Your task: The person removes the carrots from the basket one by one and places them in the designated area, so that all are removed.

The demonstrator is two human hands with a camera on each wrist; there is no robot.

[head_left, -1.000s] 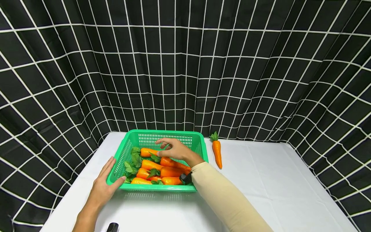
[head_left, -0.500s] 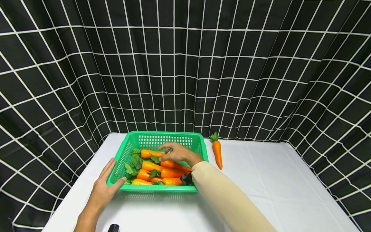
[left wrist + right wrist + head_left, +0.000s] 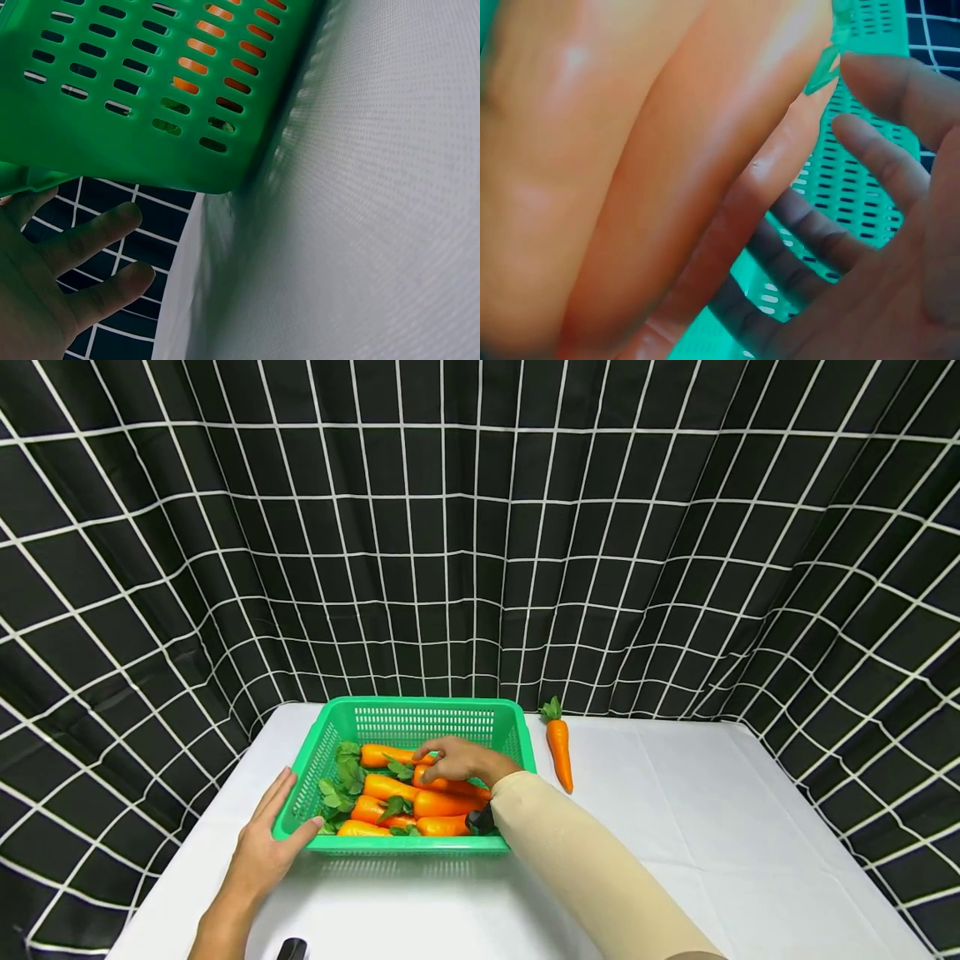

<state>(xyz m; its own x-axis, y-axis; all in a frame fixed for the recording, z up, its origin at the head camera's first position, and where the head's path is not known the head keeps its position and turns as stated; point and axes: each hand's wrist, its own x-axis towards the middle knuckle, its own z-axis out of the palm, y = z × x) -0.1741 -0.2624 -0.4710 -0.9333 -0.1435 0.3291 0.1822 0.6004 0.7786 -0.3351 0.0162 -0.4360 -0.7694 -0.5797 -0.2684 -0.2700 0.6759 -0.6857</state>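
A green plastic basket (image 3: 411, 843) holds several orange carrots with leafy tops, their bodies overlapping. My left hand (image 3: 258, 852) rests at its front left corner, thumb over the rim and fingers stretched along the outside. In the left wrist view, spread fingers (image 3: 97, 296) show beside the slotted basket wall (image 3: 90, 142). My right hand (image 3: 459, 758) is low inside the basket, over the carrots at the back. In the right wrist view a carrot (image 3: 697, 142) looms large, and the loosely spread fingers (image 3: 817, 232) reach down past the carrots, thumb apart from them.
A single carrot (image 3: 558, 756) lies on the white tablecloth (image 3: 675, 818) to the right of the basket. A small black object (image 3: 292, 949) shows at the bottom edge. Black curtain with a white grid (image 3: 480, 527) surrounds the table at the back and sides.
My right hand has sunk lower towards the back carrots and shifted slightly right. My left hand keeps its place at the basket corner. The carrots lie as before.
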